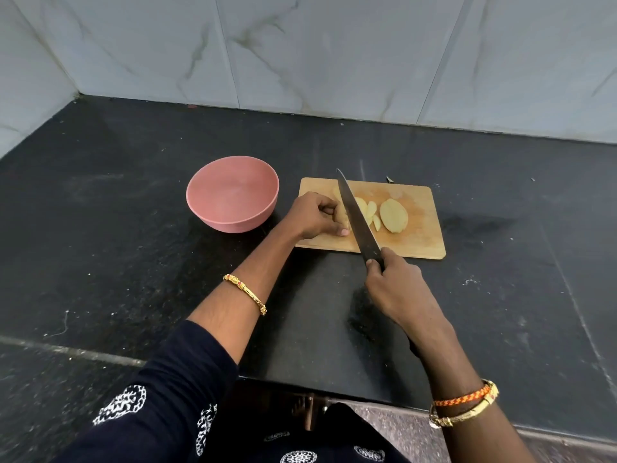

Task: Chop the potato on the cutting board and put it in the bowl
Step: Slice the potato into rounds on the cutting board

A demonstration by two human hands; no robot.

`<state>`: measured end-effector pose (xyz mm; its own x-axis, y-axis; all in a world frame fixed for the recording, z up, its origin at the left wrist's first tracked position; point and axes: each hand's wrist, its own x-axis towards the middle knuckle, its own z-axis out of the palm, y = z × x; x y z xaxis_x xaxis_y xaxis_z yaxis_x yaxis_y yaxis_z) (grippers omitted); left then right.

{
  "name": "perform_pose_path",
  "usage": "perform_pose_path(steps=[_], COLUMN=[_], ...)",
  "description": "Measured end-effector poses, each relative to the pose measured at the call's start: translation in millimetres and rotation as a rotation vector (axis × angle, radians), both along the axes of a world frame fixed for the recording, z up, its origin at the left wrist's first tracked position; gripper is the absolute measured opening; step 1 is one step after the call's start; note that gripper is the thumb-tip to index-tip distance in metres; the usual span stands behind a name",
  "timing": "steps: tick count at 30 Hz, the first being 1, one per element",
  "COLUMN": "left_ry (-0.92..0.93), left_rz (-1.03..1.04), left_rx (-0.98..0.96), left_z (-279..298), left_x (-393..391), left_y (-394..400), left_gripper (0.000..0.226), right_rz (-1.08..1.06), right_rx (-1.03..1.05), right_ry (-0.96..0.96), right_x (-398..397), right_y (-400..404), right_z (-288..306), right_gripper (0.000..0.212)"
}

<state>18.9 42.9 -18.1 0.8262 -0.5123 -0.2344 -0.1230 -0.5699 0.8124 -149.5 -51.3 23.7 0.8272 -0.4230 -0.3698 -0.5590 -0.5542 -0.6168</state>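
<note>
A wooden cutting board point(420, 228) lies on the black counter. On it my left hand point(315, 215) is curled over the uncut end of the potato point(341, 217), most of which is hidden under the fingers. My right hand point(394, 289) grips the handle of a large knife point(355, 215), whose blade rests across the potato just right of my left fingers. To the right of the blade lie thin potato slices point(370, 212) and a larger potato half point(394, 215), cut face up. A pink bowl point(200, 195) stands empty to the left of the board.
The black stone counter point(133, 228) runs back to a marble-tiled wall point(300, 55) and a corner at the far left. A small dark scrap point(389, 179) lies behind the board. The counter's front edge is close to my body.
</note>
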Motion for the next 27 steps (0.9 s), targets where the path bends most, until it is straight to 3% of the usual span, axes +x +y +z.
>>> perform_pose_path(steps=[13,17,27], left_ry=[-0.023,-0.070,-0.126], left_rz=[0.009,-0.036,-0.030], left_rx=[0.017,0.136,0.414], left_z=[-2,2,13], left_x=[0,-2,0], left_y=[-3,-16,-3], left_gripper=[0.059,0.063,0.060], right_rz=[-0.042,-0.133,-0.104], right_rx=[0.034,0.079,0.141], right_ry=[-0.048,-0.073,-0.110], right_x=[4,-3,-7], right_y=[-4,-13,-16], right_z=[-9,-12,-17], right_gripper=[0.018,0.022,0.020])
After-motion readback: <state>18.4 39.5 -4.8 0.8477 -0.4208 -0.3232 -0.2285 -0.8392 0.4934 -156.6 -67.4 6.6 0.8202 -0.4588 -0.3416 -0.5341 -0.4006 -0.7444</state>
